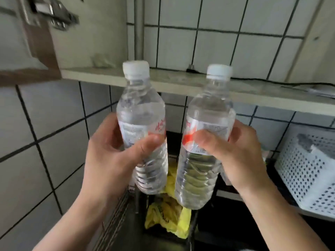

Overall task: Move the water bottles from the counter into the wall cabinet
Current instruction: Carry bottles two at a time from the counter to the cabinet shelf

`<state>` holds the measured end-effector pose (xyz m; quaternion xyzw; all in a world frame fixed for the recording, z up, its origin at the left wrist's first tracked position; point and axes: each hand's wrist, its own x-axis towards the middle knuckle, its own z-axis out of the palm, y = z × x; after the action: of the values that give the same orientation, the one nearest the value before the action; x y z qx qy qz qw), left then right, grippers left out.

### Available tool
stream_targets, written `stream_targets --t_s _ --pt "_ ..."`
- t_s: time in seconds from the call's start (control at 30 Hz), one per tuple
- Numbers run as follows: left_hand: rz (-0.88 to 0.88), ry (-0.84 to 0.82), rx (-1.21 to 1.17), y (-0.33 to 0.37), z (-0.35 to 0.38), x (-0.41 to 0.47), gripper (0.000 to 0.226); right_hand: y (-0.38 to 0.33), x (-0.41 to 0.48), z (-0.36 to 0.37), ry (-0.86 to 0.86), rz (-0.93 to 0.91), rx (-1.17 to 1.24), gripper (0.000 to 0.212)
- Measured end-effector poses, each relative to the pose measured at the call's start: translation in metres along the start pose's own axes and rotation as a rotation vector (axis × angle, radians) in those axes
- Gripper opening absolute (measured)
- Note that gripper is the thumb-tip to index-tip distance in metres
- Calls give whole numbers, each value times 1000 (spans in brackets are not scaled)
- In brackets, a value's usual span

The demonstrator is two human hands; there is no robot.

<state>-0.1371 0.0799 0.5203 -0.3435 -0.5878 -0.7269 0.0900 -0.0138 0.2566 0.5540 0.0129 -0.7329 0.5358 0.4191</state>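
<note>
- Left hand fingers clenched round left bottle; right hand likewise grasping right bottle, both upright, mid-air.
- Risk: caps above the fingers clip the cabinet shelf edge.
- Bottles nearly touching; a knock could loosen a grip.

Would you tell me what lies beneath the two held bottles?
A crumpled yellow plastic bag in a dark bin; the bottles and hands hide the rest.

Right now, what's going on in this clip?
A person holds two capped water bottles up, one per hand: the left hand grips the left bottle, the right hand the right bottle. Both are raised in front of the open wall cabinet's bottom shelf, neither set on it yet.
</note>
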Motion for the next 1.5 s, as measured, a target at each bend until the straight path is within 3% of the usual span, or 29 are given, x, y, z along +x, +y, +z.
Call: stream_targets --t_s 0.13,0.3,0.4,0.53,0.6,0.7,0.77,0.97,1.13,1.23,1.37,1.4,1.5 --pt "139 -36 -45 68 11 66 38 -57 58 -8 35 -105 -9 14" --pt "218 -30 -2 115 26 155 44 -96 142 -19 85 -114 24 14" --pt "204 -35 34 112 43 212 32 -96 198 -18 130 -98 -14 19" --pt "133 -74 203 83 80 285 60 -68 269 -19 114 -21 -146 25" --pt "106 -107 308 60 93 303 63 -42 288 -21 64 69 -180 26" --pt "83 -156 386 29 106 325 47 -10 307 -23 24 213 -214 47" --pt "58 -183 424 14 111 335 49 4 316 -25 3 260 -179 56" --pt "84 -194 525 -4 114 345 73 21 322 -36 -119 279 -165 54" --pt "55 -290 455 -5 113 341 64 19 320 -38 -137 308 -184 64" --pt "16 -334 445 -3 110 337 54 14 310 -43 -173 350 -318 59" --pt "-73 -351 612 22 94 316 80 -10 285 -49 -72 329 -511 80" --pt "-53 -337 639 30 86 303 81 -19 274 -51 -5 265 -524 74" --pt "74 -290 527 51 57 235 54 -43 212 -55 113 -14 -407 18"
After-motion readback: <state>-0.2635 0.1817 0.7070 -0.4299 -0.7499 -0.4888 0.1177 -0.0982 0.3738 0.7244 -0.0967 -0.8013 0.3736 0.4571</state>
